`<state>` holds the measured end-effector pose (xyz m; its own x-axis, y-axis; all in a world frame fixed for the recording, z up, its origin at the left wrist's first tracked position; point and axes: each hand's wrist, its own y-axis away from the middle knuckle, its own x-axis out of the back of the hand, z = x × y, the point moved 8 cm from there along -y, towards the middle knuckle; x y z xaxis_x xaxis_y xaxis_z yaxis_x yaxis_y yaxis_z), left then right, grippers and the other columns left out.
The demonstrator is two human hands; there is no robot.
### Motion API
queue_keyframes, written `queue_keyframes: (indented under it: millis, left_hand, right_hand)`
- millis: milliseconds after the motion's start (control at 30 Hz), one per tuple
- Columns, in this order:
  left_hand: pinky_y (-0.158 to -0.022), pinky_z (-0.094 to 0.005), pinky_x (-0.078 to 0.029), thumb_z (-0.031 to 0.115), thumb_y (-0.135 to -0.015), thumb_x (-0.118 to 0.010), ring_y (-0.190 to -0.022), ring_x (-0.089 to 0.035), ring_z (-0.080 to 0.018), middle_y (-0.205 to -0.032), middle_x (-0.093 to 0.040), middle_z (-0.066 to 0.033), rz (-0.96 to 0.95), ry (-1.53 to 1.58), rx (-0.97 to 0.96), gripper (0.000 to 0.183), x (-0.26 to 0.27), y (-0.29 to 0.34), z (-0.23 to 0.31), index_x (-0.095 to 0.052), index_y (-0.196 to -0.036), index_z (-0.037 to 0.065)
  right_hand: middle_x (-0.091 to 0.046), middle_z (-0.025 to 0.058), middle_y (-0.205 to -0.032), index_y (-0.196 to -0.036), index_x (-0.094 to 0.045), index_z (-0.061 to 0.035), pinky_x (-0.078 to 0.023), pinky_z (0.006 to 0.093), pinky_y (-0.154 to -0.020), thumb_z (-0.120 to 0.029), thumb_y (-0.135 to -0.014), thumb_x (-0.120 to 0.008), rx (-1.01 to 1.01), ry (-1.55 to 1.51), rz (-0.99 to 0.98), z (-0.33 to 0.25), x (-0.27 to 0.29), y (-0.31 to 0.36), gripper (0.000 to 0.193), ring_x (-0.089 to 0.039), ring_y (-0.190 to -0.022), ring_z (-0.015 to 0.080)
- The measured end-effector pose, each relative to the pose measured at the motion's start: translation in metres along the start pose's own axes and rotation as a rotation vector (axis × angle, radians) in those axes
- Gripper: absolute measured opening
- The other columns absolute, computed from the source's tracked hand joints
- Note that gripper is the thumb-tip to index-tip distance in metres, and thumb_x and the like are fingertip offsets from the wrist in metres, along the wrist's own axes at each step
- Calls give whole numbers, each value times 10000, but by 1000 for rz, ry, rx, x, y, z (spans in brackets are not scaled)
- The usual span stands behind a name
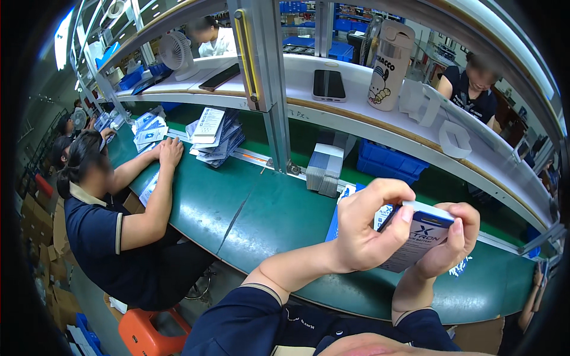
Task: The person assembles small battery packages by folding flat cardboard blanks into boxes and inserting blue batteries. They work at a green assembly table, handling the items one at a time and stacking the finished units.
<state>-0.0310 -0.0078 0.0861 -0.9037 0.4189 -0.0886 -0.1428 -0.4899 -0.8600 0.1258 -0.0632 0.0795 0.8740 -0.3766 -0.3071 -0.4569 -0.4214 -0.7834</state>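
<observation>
A: Start at the far left. Who's there?

B: A co-worker in a dark short-sleeved shirt, seated at the green table, hands together at its far side. An orange stool stands near us, below the table.

A: Next along?

B: A loose pile of blue-and-white packages at the table's far side, then a neat grey stack, also far, with a blue bin just right of it. Over them runs a white shelf carrying a phone and, to its right, a tall light bottle.

A: And the wearer's own hands?

B: Near right, raised above the table. The left hand grips the flat package by its upper left corner, thumb on the near face.

A: The right hand?

B: Grasping the upper right corner, thumb on the same face, fingers curled. The package is tilted between both hands, its white top edge showing.

A: Anything further right?

B: Small white-and-blue pieces on the table, just beside the right wrist in view.
</observation>
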Motion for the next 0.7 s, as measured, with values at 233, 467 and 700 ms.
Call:
queue_keyframes:
  millis: [233,467,700]
  left_hand:
    - [-693,-265,-468,39,-870,-493,-731,-547,-123,-843,-605,-163,44,196,186,120,-2,2,-13,-412,-951,3]
    - [-707,-299,-478,60,-851,-473,-775,-566,-187,-981,-533,-218,-30,37,-48,94,-5,-1,-9,-416,-895,0]
    - [-642,-320,-501,229,-775,-753,-715,-588,-215,-941,-568,-214,-101,-50,-272,407,-11,-2,9,-429,-911,24]
  right_hand:
    - [-675,178,-754,-1009,-411,-35,-521,267,-699,-141,-864,-557,-137,-55,-55,10,-3,0,231,-632,-672,160]
    - [-672,223,-769,-919,-388,-57,-559,288,-667,-169,-883,-615,-80,-94,-120,12,-4,-4,256,-666,-682,198]
    - [-680,238,-823,-910,-427,-69,-569,300,-643,-513,-707,-743,5,-224,-172,6,-4,-1,582,-691,-705,254]
